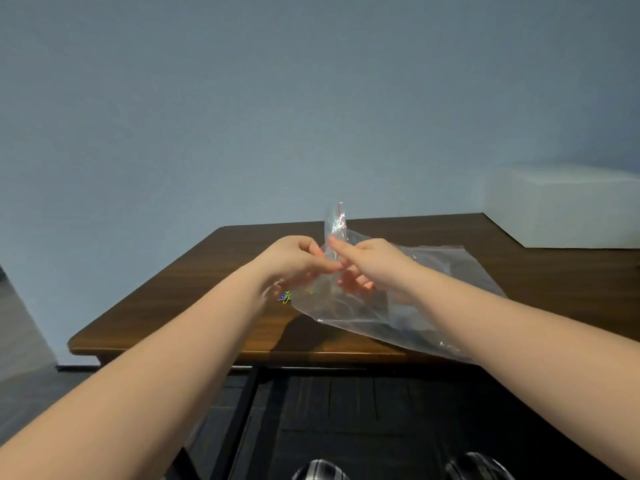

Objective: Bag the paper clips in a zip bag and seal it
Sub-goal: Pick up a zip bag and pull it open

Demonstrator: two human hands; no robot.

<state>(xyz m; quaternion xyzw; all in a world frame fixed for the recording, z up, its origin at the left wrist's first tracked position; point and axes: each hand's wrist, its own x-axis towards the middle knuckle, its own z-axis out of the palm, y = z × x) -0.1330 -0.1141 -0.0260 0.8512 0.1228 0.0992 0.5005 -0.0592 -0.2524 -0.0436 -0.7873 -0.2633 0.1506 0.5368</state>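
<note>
A clear zip bag [433,292] with a red zip strip lies partly on the brown table [180,292]; its mouth end is lifted upright between my hands. My left hand [294,261] pinches the bag's edge at the left. My right hand [374,265] grips the bag from the right, fingers partly seen through the plastic. A small heap of coloured paper clips [285,297] lies on the table just under my left wrist, partly hidden by the hand and the bag.
A white box [561,206] stands at the table's back right corner. The table's front edge runs just below the bag, with a dark floor and two shoes beneath. A blue-grey wall rises behind the table.
</note>
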